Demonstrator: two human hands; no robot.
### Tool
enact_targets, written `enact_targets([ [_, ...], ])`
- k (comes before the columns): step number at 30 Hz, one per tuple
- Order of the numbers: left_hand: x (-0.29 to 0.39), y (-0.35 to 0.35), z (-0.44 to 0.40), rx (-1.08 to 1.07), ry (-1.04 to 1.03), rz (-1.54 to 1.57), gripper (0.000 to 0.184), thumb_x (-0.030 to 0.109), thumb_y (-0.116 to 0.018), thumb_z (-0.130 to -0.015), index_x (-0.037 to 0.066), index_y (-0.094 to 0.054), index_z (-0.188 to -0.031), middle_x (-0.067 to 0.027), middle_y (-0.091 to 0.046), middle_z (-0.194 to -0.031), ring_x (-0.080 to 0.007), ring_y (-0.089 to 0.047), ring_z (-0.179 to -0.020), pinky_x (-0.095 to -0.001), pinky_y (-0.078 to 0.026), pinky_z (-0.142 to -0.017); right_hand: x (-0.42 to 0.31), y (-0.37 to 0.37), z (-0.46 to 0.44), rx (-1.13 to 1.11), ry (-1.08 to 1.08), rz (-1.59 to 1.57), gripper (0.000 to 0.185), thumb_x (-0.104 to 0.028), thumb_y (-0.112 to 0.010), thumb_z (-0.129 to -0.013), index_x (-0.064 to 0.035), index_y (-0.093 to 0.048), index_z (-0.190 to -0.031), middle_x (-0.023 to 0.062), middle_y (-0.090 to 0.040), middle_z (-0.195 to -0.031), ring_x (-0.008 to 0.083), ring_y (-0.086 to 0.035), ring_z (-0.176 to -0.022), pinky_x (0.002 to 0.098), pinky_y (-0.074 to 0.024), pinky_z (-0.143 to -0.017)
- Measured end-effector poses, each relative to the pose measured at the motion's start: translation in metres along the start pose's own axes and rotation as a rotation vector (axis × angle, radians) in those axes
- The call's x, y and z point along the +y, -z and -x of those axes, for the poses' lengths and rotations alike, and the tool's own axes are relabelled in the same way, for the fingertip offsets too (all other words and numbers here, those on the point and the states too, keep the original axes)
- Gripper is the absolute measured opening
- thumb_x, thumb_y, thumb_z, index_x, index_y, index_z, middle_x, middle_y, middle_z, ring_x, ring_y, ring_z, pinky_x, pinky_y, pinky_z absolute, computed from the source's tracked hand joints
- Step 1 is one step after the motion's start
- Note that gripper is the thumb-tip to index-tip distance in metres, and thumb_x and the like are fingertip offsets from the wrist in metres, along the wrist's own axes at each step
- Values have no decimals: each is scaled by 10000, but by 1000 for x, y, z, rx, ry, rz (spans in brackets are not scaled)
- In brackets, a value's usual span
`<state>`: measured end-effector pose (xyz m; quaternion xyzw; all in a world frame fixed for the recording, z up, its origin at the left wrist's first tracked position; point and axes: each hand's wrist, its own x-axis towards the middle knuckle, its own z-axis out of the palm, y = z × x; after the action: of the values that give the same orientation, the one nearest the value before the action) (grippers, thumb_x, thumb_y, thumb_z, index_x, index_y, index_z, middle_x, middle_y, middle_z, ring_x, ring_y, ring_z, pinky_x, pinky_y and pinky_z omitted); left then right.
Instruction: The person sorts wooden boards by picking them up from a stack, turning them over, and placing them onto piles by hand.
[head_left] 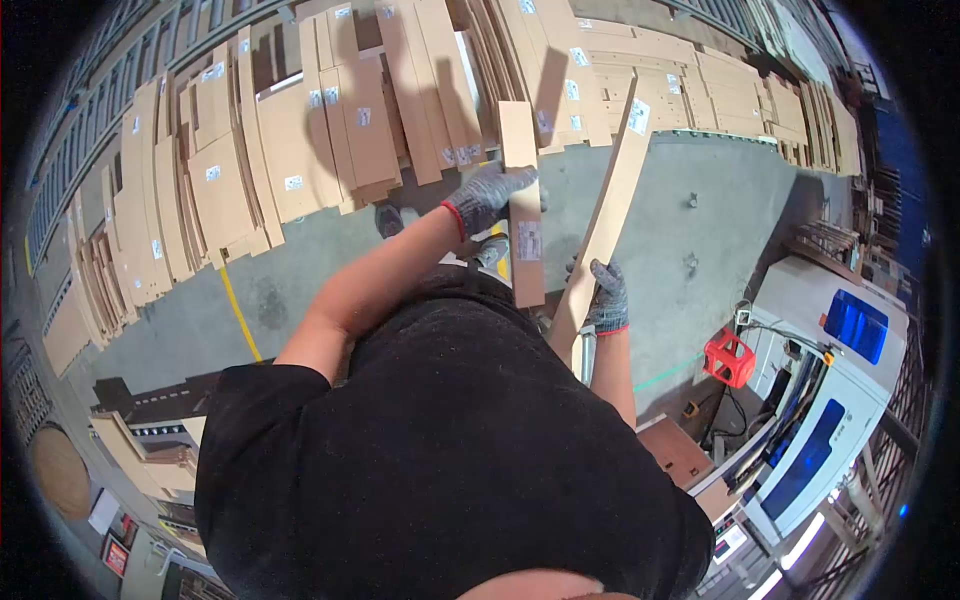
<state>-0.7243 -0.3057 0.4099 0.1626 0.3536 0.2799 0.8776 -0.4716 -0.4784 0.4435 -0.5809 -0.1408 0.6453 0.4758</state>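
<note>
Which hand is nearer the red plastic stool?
Right. The right hand is left of the red plastic stool in view; the left hand is farther left and higher.

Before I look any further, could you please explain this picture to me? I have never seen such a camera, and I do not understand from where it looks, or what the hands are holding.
There is one picture, from a camera worn on a person's head. It looks forward and down, so the person's black shirt fills the lower middle. The wide lens makes straight things look bent.

No robot is used: these are a person's hands in grey gloves. The left hand holds a shorter board; the right hand holds a longer board.

Ahead, many labelled boards lie side by side, some stacked; what supports them is mostly hidden. On the right are a red stool and a white machine.
</note>
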Motion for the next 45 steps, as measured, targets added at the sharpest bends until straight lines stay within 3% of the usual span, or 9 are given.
enact_targets([
  [5, 27, 47, 4, -81, -54, 67, 235, 169, -645, -996, 4, -574, -1147, -145, -696, -991, -297, -728, -897, -446, -627, -786, 16, -26, -1, 66, 55, 34, 456, -182, -765, -845, -18, -587, -1232, 119, -701, -975, 258, -715, -832, 387, -614, -714],
  [6, 28, 57, 0, -146, -74, 78, 254, 187, -653, -994, 1, -584, -1152, -148, -704, -1002, -298, -729, -903, -445, -627, -770, 21, -30, -2, 128, 89, 123, 514, -303, -787, -835, 1, -590, -1199, 115, -687, -915, 239, -699, -758, 371, -606, -698],
  [9, 54, 62, 16, -97, -115, 55, 310, 229, -679, -983, -12, -607, -1163, -163, -713, -1017, -283, -731, -878, -430, -625, -758, 21, -51, 5, 147, 92, 145, 479, -282, -774, -852, -5, -597, -1199, 118, -692, -957, 235, -701, -802, 371, -604, -724],
  [14, 79, 70, 24, -12, -229, -18, 462, 287, -754, -921, -48, -644, -1220, -124, -724, -1065, -195, -717, -905, -313, -586, -804, 20, -59, 3, 93, 49, 165, 459, -249, -764, -871, -12, -590, -1223, 118, -697, -1014, 233, -697, -862, 375, -598, -744],
  [30, 138, 63, 45, -18, -352, 101, 341, 226, -654, -991, -1, -671, -1245, -157, -732, -1066, -263, -737, -926, -380, -616, -838, -28, -63, -79, -106, -73, 279, 453, -207, -713, -896, 33, -572, -1254, 174, -696, -1032, 290, -706, -897, 410, -584, -799],
  [35, 139, 52, 23, 228, -323, -24, 295, 230, -667, -970, 2, -697, -1154, -148, -726, -1001, -260, -735, -866, -399, -625, -760, -49, -44, -119, -125, -148, 276, 411, -236, -693, -914, 18, -577, -1216, 167, -699, -1000, 291, -712, -839, 403, -596, -738],
  [37, 130, 69, 8, 364, -361, -322, 271, 225, -713, -923, 10, -712, -1089, -143, -732, -952, -226, -726, -800, -367, -607, -685, -47, -46, -136, -119, -147, 341, 396, -291, -698, -916, -24, -577, -1181, 111, -660, -899, 248, -678, -756, 378, -582, -675],
  [40, 127, 88, 5, 663, -26, -692, 254, 200, -763, -866, 5, -721, -1023, -127, -736, -877, -192, -706, -719, -334, -577, -617, -39, -43, -169, -207, -165, 430, 399, -343, -701, -909, -58, -582, -1164, 64, -622, -847, 209, -645, -754, 349, -551, -641],
  [45, 65, 198, 50, 665, -70, -384, 259, 154, -784, -835, -41, -693, -979, -118, -722, -819, -188, -689, -679, -330, -567, -609, -12, -56, -217, -348, -277, 323, 383, -372, -695, -920, -76, -587, -1139, 31, -601, -827, 175, -608, -700, 314, -518, -606],
])
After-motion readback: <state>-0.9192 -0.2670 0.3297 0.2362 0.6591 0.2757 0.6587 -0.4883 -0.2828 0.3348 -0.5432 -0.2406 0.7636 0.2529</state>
